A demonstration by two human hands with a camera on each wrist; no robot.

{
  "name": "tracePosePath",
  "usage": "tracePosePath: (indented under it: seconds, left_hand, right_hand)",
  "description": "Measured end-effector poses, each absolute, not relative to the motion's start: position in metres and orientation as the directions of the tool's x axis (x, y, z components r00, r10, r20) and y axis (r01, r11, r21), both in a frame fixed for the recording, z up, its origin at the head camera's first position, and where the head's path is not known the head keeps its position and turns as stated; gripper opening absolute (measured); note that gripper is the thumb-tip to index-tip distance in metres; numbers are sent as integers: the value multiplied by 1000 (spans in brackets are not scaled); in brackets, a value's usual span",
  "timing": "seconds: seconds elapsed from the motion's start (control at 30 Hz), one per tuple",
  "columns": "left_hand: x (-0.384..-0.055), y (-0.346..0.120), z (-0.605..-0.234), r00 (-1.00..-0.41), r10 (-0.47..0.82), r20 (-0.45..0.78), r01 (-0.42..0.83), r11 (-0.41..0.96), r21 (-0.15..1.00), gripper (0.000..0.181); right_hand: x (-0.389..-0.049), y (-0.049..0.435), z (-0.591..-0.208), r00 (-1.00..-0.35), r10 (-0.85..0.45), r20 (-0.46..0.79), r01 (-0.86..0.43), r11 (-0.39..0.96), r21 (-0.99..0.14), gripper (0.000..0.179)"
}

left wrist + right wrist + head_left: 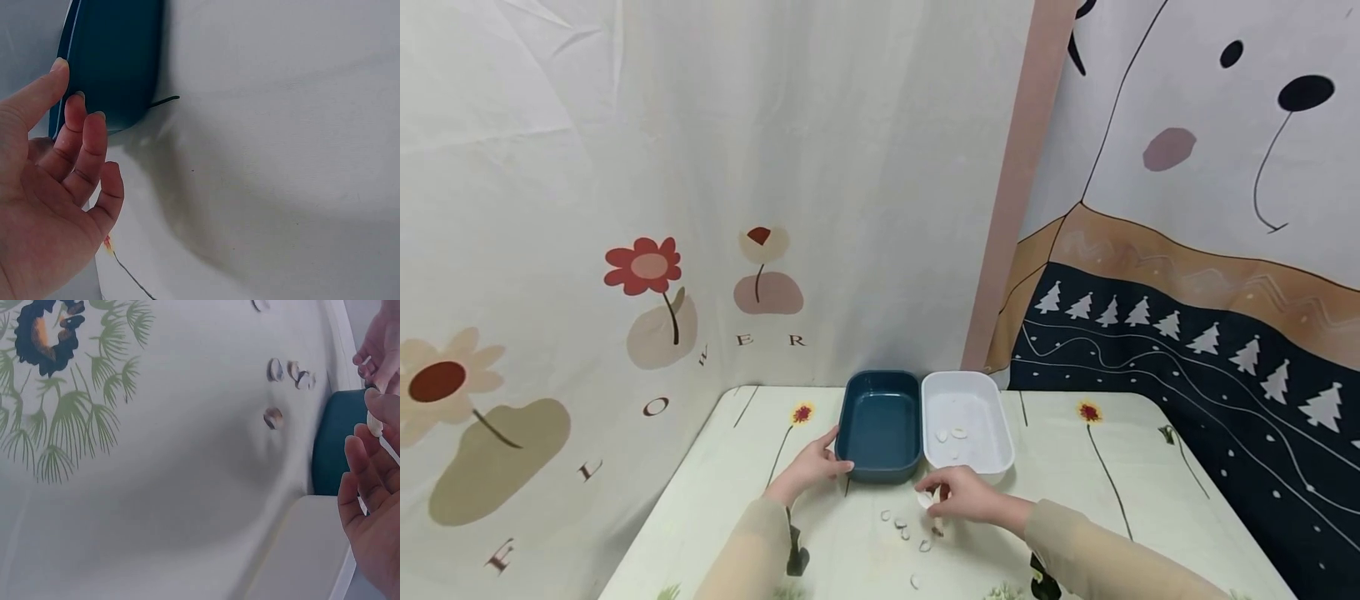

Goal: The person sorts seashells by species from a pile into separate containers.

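My left hand (811,468) grips the near left corner of a dark teal rectangular container (880,477), thumb on its front side and fingers along the left. From the left wrist view, the other fingers curl beside the container's wall. My right hand (966,493) pinches a small white shell (374,425) between thumb and fingertips, just in front of the white container (973,396). Inside that container lie a few pale shells (958,433). Several small shells with brownish edges (900,523) are scattered on the table, left of and below my right hand.
Both containers stand side by side at the table's back edge, against a curtain (880,208) printed with flowers. A pale, flower-patterned cloth (1150,500) covers the table. On the right hangs a bear-patterned cloth (1210,250).
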State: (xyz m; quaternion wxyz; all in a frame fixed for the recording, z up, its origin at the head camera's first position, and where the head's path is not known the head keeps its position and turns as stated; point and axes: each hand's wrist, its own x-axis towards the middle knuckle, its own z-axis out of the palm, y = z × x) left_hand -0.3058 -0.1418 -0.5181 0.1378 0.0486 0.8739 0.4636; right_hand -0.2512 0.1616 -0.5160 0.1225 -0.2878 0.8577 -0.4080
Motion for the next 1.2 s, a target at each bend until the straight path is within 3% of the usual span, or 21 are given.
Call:
tracePosePath:
  seconds: [0.93,1.2]
  left_hand:
    - [-308,-142,-521,-958,211,-192,-34,584,811,84]
    - [-310,-143,-523,-956,221,-192,-31,575,818,84]
  right_hand:
    - [-277,198,-482,-836,-513,193,-486,533,-693,30]
    - [-284,207,-487,-890,-434,140,-392,571,-721,30]
